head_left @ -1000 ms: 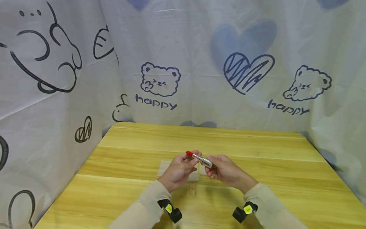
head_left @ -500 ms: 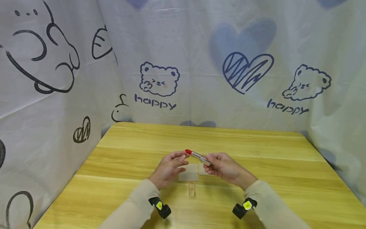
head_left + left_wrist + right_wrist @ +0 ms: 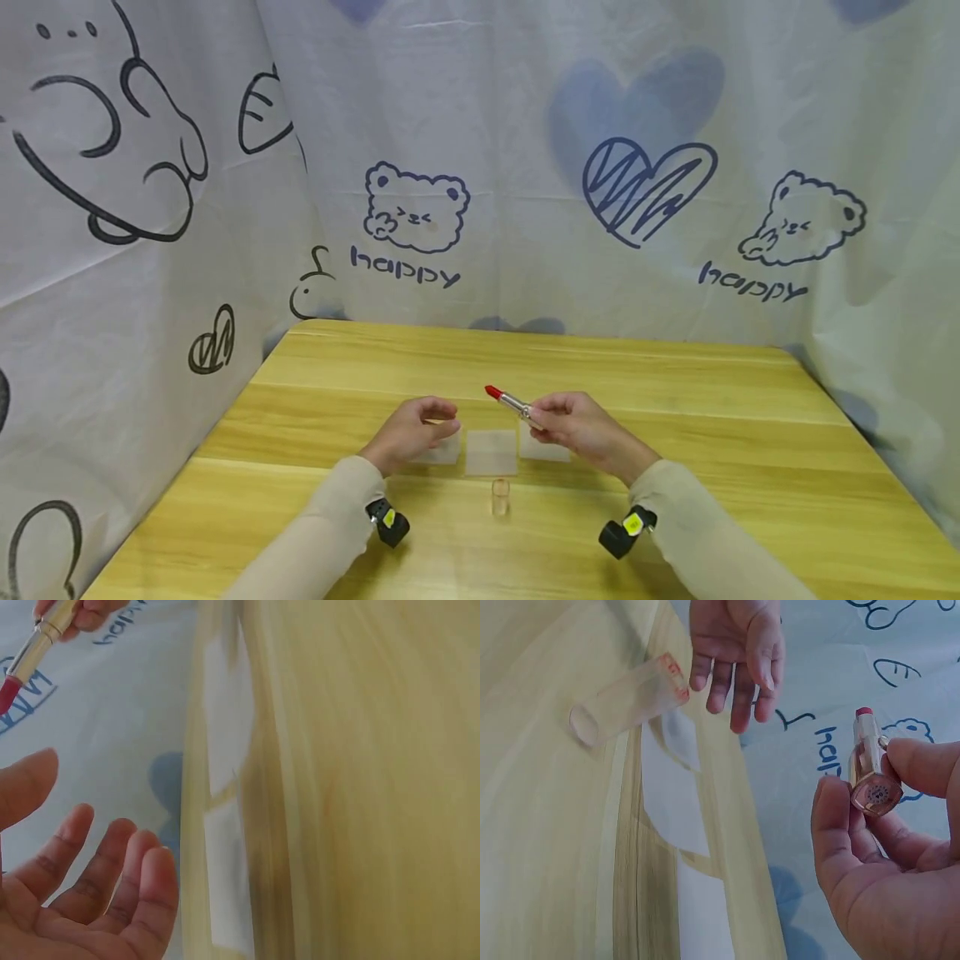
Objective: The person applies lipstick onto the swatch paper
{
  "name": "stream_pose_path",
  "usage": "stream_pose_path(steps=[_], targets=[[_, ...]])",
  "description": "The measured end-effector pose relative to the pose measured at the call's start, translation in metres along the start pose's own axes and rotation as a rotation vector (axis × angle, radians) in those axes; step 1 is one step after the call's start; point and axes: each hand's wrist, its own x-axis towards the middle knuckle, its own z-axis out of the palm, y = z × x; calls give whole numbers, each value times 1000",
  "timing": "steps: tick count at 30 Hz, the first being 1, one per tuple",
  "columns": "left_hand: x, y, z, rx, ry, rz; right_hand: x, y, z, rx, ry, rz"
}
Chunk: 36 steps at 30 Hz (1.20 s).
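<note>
A lipstick (image 3: 513,403) with its red bullet extended is pinched by its silver base between the thumb and fingers of my right hand (image 3: 585,427). Its tip points up and to the left. In the right wrist view the underside of the lipstick (image 3: 875,791) faces the camera. My left hand (image 3: 412,429) hovers apart from it on the left, holding nothing, its fingers loosely bent, as the left hand (image 3: 97,900) shows in the left wrist view. A clear cap (image 3: 500,497) stands on the table in front, and appears as a see-through tube (image 3: 626,701) in the right wrist view.
Three white paper squares lie in a row: a left one (image 3: 441,450), a middle one (image 3: 491,452) and a right one (image 3: 545,448), both outer ones partly covered by hands. The wooden table (image 3: 637,367) meets a printed curtain (image 3: 525,250) at the back and sides.
My left hand has come away from the lipstick and moved left, uncovering the cap and the paper squares. The right hand keeps its pinch on the lipstick and has shifted slightly left.
</note>
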Motion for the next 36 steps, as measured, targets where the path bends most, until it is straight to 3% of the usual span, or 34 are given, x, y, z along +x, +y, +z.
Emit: stream_pose_path(steps=[10, 18, 26, 36], targets=[[3, -6, -15, 400, 63, 23, 12, 4, 5, -287, 162, -40], [7, -12, -24, 675, 26, 111, 22, 7, 12, -511, 260, -53], [14, -23, -27, 808, -85, 168, 30, 10, 16, -648, 285, -109], [15, -23, -27, 870, -127, 158, 38, 14, 25, -705, 277, -99]])
